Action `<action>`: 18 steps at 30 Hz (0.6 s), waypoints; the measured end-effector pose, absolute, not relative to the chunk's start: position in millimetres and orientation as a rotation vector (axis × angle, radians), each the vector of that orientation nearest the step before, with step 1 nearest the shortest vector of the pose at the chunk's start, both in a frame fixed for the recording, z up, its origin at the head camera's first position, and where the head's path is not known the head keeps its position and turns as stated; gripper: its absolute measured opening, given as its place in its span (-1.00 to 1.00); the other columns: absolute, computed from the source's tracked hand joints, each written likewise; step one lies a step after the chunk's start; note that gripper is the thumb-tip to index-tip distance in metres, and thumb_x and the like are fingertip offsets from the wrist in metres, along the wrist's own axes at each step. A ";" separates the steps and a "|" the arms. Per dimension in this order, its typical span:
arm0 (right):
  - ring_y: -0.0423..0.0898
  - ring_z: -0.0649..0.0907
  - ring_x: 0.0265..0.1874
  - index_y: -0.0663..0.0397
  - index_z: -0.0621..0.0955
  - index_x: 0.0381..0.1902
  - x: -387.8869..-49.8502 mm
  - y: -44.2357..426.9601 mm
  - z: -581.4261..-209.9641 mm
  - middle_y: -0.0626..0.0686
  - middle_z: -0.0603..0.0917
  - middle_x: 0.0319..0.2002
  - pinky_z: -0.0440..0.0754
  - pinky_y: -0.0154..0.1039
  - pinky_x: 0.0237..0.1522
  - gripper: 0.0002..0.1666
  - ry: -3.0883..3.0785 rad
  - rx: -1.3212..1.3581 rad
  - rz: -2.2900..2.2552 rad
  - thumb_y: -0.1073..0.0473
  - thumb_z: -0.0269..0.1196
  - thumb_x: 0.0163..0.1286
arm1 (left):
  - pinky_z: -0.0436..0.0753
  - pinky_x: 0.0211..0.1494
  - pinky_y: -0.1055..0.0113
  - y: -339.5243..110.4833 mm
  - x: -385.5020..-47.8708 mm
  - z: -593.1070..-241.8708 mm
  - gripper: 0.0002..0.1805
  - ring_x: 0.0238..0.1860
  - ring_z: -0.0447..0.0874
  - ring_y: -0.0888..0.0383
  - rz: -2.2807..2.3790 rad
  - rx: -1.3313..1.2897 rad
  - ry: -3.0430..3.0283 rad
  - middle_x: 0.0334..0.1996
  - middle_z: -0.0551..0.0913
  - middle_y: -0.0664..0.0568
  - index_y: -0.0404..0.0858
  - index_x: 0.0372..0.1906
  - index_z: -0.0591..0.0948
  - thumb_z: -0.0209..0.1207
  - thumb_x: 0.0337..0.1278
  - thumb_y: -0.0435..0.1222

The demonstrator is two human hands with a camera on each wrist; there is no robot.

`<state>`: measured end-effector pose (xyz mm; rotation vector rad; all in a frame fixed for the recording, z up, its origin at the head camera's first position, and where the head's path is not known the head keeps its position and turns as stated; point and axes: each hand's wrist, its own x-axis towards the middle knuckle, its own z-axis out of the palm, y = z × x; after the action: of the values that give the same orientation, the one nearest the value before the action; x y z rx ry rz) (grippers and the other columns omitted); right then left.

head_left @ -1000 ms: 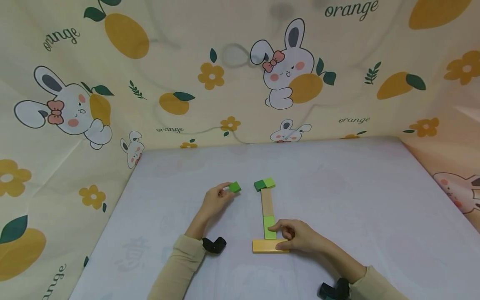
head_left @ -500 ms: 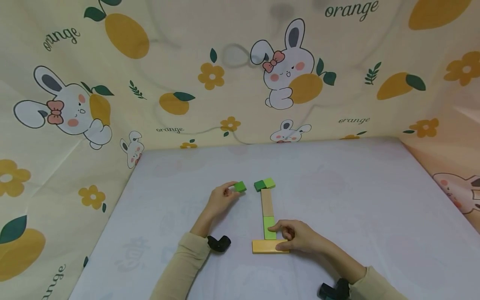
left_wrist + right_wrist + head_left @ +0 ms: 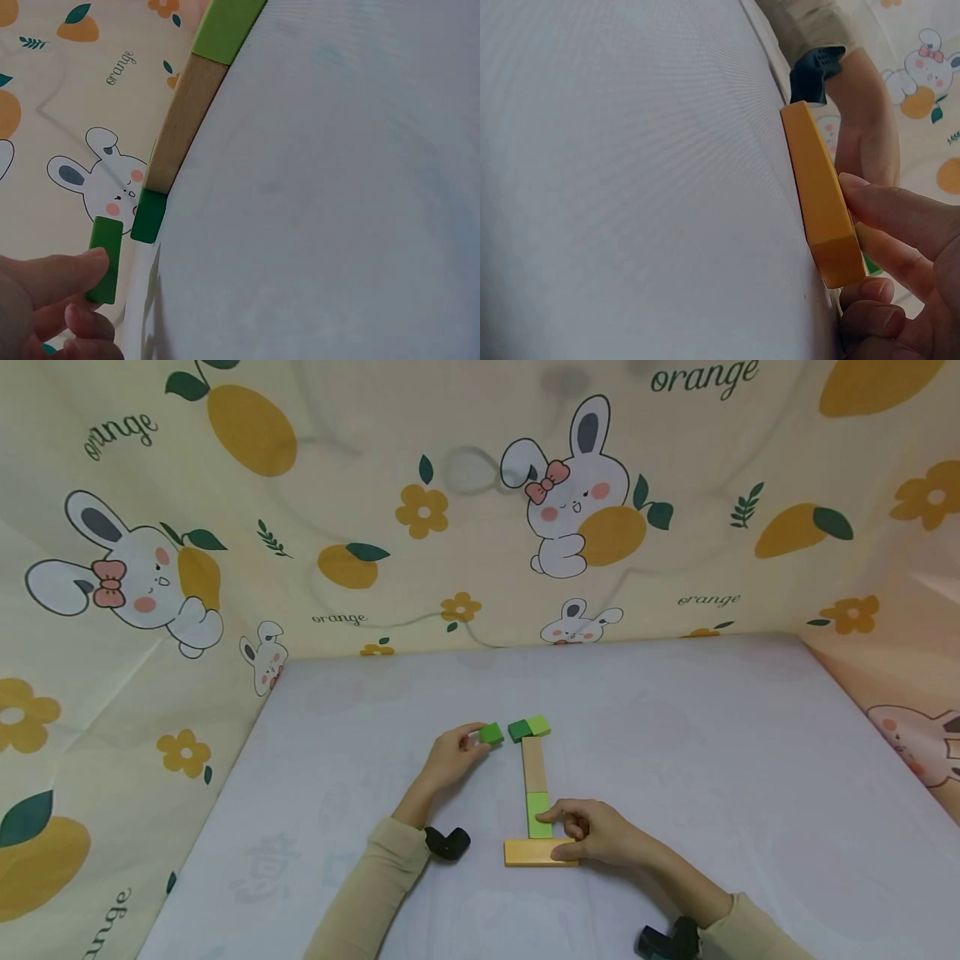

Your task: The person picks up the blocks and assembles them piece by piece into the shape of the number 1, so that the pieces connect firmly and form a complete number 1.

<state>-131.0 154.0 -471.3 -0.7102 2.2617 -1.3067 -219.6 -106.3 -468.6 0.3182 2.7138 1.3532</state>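
My left hand pinches a small green block between thumb and finger. It is just left of a dark green block, which touches a light green block. The left wrist view shows a narrow gap between the held green block and the dark green block. A plain wooden block and a longer light green block run in line toward an orange-yellow block laid crosswise. My right hand rests its thumb on the orange-yellow block and its index finger on the longer light green one.
All the blocks stand on a white table. A patterned cloth with rabbits and oranges hangs behind and at the sides. Dark devices are worn at both wrists.
My left hand has moved a little to the right with the green block, closer to the dark green block. My right hand and the lined-up blocks have stayed in place.
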 end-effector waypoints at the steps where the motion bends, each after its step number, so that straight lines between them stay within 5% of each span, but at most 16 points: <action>1: -0.40 0.29 -0.58 0.22 0.63 -0.02 -131.0 154.0 -471.4 -0.14 0.31 -0.59 0.27 -0.47 -0.49 -0.52 2.261 -0.716 -1.309 0.17 0.44 0.09 | 0.23 -0.46 0.49 -105.9 -219.6 -468.2 -0.58 -0.55 0.24 0.24 1.349 0.326 2.714 -0.61 0.34 0.13 -0.34 0.16 0.56 0.21 0.20 -0.32; 18: -0.41 0.29 -0.58 0.20 0.63 -0.03 -130.3 154.7 -471.8 -0.16 0.31 -0.60 0.29 -0.47 -0.48 -0.53 2.280 -0.730 -1.300 0.16 0.44 0.09 | 0.22 -0.45 0.49 -94.9 -226.7 -470.7 -0.58 -0.56 0.24 0.25 1.212 0.369 2.738 -0.60 0.38 0.10 -0.30 0.14 0.58 0.23 0.17 -0.28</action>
<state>-130.3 154.7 -471.8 -0.7296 2.2800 -1.2999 -226.7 -94.9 -470.7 0.3692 2.7380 1.2120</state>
